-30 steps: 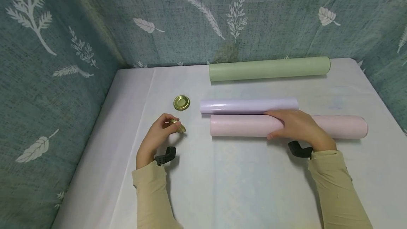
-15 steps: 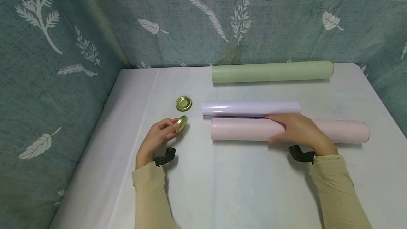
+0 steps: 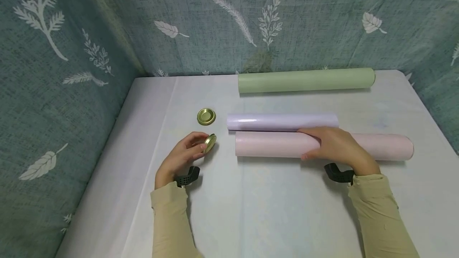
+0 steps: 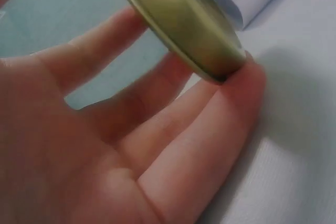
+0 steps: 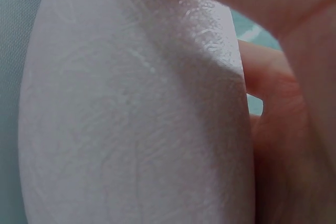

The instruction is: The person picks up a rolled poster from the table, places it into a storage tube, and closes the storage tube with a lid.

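Observation:
My left hand (image 3: pixel 182 152) pinches a gold metal jar lid (image 3: pixel 210 143) by its edge, tilted up over the table. In the left wrist view the lid (image 4: pixel 181 22) sits between thumb and fingertips. A second gold lid (image 3: pixel 206 116) lies flat just beyond that hand. My right hand (image 3: pixel 331 144) grips a pink roll (image 3: pixel 269 144) across its middle, thumb on the near side and fingers over the far side. The right wrist view is filled by the pink roll (image 5: pixel 131 114). Right behind it lies a thinner, glossy lilac roll (image 3: pixel 265 122).
A green roll (image 3: pixel 305 81) lies along the back of the white-covered table (image 3: pixel 279 202). Leaf-patterned green cloth (image 3: pixel 201 19) hangs behind the table and at both sides. A black wrist camera (image 3: pixel 188 176) is on the left wrist, another (image 3: pixel 338 173) on the right.
The left hand has turned the lid from nearly edge-on to show more of its face and moved it slightly right. The right hand keeps its grip on the pink roll.

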Tool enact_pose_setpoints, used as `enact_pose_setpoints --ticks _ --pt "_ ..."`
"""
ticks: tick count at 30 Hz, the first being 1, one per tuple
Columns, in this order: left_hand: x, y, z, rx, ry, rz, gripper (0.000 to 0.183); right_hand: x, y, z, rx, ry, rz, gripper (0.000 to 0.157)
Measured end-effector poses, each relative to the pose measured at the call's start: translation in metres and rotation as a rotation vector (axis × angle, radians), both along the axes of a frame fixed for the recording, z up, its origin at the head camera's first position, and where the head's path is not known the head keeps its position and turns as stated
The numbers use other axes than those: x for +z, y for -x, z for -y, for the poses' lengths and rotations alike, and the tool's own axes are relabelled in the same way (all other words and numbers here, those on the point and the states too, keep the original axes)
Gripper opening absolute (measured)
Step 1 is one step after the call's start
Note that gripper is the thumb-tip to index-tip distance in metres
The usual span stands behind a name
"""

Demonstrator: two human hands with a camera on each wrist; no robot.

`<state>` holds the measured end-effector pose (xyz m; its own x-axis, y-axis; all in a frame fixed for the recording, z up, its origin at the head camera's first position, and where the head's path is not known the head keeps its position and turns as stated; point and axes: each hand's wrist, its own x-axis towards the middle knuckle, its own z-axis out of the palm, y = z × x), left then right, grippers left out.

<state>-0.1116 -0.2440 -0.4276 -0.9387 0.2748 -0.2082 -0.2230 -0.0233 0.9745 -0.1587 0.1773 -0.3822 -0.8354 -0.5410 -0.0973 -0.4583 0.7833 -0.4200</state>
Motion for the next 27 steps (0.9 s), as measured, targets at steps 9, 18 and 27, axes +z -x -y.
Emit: enact_pose_setpoints --ticks 9,18,27 --pt "-0.001 0.003 -0.007 -0.153 0.092 -0.041 0.055 0.004 -0.002 0.004 -0.016 -0.001 0.007 0.077" --pt "0.000 0.006 -0.019 -0.203 0.062 -0.028 0.060 0.005 -0.003 0.011 -0.023 0.000 0.006 0.073" --pt "-0.002 0.011 -0.032 -0.242 -0.121 -0.057 0.054 0.002 -0.004 0.012 -0.002 0.000 -0.014 0.073"
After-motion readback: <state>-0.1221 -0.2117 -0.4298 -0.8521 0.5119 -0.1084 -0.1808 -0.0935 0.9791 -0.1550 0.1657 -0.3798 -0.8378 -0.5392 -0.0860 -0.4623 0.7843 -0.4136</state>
